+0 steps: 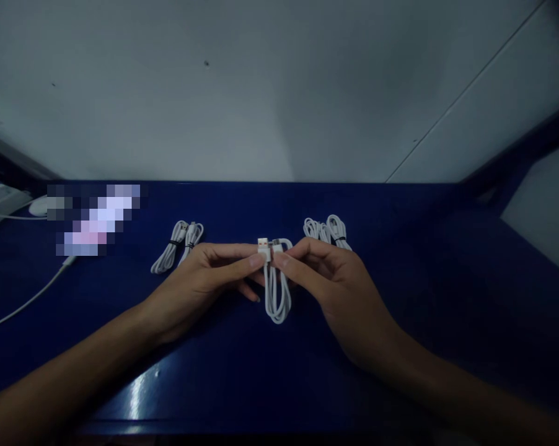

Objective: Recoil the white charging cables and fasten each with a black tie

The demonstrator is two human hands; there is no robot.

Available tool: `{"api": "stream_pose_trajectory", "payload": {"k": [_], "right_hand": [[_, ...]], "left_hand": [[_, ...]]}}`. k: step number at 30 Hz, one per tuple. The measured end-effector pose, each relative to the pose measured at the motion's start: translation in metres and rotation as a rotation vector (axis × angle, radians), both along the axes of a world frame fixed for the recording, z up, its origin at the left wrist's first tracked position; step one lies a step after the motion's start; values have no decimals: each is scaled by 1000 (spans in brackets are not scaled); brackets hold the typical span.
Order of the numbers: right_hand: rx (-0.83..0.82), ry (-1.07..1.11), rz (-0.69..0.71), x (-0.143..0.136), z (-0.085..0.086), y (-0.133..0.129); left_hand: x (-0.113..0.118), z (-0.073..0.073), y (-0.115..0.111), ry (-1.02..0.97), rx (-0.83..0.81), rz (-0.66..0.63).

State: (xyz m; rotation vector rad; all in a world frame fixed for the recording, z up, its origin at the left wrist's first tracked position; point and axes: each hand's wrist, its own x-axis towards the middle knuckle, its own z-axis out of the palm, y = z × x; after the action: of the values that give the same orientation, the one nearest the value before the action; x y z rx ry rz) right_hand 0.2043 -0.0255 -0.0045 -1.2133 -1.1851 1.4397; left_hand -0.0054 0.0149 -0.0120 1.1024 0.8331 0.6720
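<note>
A white USB cable, folded into loops, hangs between my two hands above the blue table. My left hand pinches it near the USB plug, whose metal end with orange inside points up. On the other side, my right hand grips the cable's top by its second connector between thumb and fingers. The loops dangle below the thumbs. Behind my left hand lie two coiled white cables with black ties. More tied white cables lie behind my right hand, partly hidden by it.
The blue table meets a pale wall at the back. At the left lies a pixelated bright device with a white cord plugged into it. A white rounded object sits beside it.
</note>
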Motion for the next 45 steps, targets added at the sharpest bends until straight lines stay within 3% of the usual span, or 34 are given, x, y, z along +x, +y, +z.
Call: {"api": "stream_pose_trajectory", "payload": {"k": [12, 28, 45], "right_hand": [[-11, 87, 37, 0, 0, 1], [12, 3, 25, 1, 0, 1], [-15, 74, 19, 0, 0, 2]], "left_hand": [[-2, -2, -1, -10, 5, -1], [-1, 0, -1, -18, 4, -3], [-2, 0, -1, 12, -4, -5]]}}
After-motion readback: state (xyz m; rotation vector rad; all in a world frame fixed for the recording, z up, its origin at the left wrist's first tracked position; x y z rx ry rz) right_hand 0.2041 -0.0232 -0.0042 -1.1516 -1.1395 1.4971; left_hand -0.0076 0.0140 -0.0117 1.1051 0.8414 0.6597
